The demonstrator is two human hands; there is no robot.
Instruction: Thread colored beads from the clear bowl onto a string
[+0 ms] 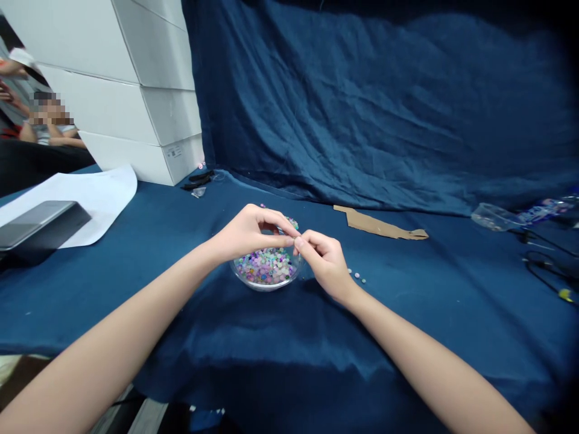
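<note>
A clear glass bowl (266,282) full of small pastel beads (266,265) sits on the blue cloth in the middle. My left hand (248,232) hovers over the bowl, thumb and forefinger pinched together. My right hand (324,259) is just right of the bowl, its fingertips pinched and meeting those of the left hand at about the bowl's right rim. Whatever the fingers hold is too small to make out. A few loose beads (357,276) lie on the cloth right of my right hand.
Stacked white boxes (136,90) stand at the back left, with white paper (94,193) and a dark flat device (36,223) before them. A cardboard strip (375,224) lies behind the bowl. Plastic wrap (497,217) and cables (547,265) lie far right. Another person sits far left.
</note>
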